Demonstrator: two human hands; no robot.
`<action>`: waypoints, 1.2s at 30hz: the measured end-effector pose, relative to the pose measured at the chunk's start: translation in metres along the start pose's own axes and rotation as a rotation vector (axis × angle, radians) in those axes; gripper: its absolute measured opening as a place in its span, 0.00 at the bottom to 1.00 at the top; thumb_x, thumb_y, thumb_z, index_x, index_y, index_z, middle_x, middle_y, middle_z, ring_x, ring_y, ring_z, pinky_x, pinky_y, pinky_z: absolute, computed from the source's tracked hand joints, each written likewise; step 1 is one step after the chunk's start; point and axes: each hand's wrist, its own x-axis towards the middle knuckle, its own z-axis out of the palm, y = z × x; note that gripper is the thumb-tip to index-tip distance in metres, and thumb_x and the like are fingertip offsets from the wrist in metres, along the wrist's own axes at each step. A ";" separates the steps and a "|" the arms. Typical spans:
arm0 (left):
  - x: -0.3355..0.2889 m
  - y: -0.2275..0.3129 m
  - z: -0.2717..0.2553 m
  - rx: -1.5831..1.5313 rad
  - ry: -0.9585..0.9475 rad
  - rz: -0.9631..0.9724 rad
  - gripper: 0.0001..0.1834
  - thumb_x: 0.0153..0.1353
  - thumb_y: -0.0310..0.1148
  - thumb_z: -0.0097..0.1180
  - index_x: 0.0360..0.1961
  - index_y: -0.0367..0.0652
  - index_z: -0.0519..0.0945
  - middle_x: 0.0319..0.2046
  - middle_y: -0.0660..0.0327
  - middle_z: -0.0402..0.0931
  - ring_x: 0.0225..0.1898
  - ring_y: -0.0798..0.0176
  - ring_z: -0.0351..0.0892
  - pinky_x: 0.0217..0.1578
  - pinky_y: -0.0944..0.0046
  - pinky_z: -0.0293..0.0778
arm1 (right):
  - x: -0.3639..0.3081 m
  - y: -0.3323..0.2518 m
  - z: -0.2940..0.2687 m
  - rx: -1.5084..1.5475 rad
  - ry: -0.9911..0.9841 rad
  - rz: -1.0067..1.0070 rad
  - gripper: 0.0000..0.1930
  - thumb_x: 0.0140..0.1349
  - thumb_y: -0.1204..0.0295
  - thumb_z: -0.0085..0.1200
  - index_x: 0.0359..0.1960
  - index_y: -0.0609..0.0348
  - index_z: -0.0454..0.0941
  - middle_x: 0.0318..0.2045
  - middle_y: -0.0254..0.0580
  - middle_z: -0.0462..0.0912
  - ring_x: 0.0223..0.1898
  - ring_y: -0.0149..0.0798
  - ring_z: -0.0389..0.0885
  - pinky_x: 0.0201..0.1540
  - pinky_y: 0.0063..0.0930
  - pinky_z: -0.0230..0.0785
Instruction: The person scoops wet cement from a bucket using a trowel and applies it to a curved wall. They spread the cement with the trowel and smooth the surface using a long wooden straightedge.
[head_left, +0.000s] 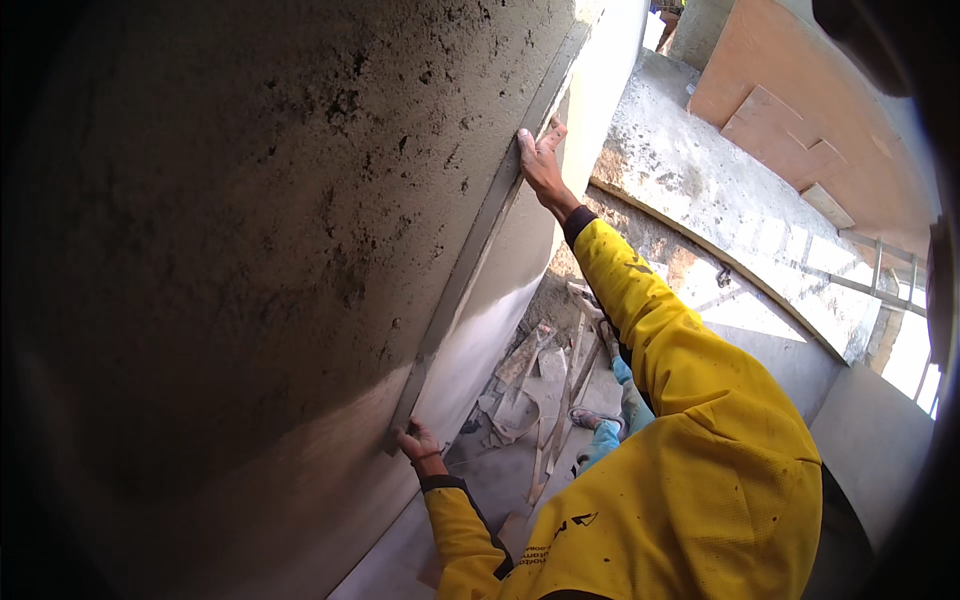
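A long, narrow grey straightedge (467, 258) lies along the corner edge of a plastered wall, running from the upper middle down to the lower left. My right hand (543, 165) grips its upper part, thumb on the front face and fingers around the outer edge. Lower down, my left hand (421, 444) is closed around the bottom end; some of its fingers are hidden. The broad wall face (330, 230) beside the straightedge is rough and grey, with dark pits and patches. Past the corner, the narrow wall side (490, 300) looks smooth, partly in bright sunlight.
Wood strips and broken scraps (520, 395) lie on the floor below, near my sandalled foot (596, 417). A dusty grey slab (700, 160) spans the right side, with tan boards (790, 120) behind it. Rails (880, 275) stand at the far right.
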 end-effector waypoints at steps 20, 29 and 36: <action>-0.034 0.085 -0.026 -0.082 -0.271 -0.251 0.18 0.62 0.23 0.60 0.52 0.31 0.74 0.36 0.58 0.73 0.37 0.62 0.73 0.35 0.69 0.75 | -0.041 -0.010 0.020 0.001 0.061 -0.009 0.43 0.75 0.61 0.49 0.76 0.59 0.29 0.70 0.80 0.55 0.62 0.69 0.74 0.66 0.51 0.67; 0.039 -0.091 -0.037 0.098 0.116 -0.225 0.16 0.71 0.42 0.62 0.53 0.48 0.74 0.41 0.58 0.75 0.39 0.59 0.74 0.36 0.64 0.77 | -0.017 0.248 -0.078 0.046 0.159 0.404 0.44 0.72 0.68 0.52 0.76 0.60 0.28 0.74 0.64 0.52 0.74 0.55 0.58 0.76 0.41 0.52; -0.107 -0.003 -0.128 0.412 0.021 -0.117 0.32 0.74 0.52 0.54 0.69 0.42 0.64 0.61 0.55 0.71 0.59 0.54 0.71 0.62 0.53 0.67 | -0.203 0.246 -0.206 -0.011 0.228 0.755 0.41 0.72 0.64 0.52 0.78 0.54 0.38 0.62 0.54 0.68 0.55 0.44 0.76 0.57 0.38 0.72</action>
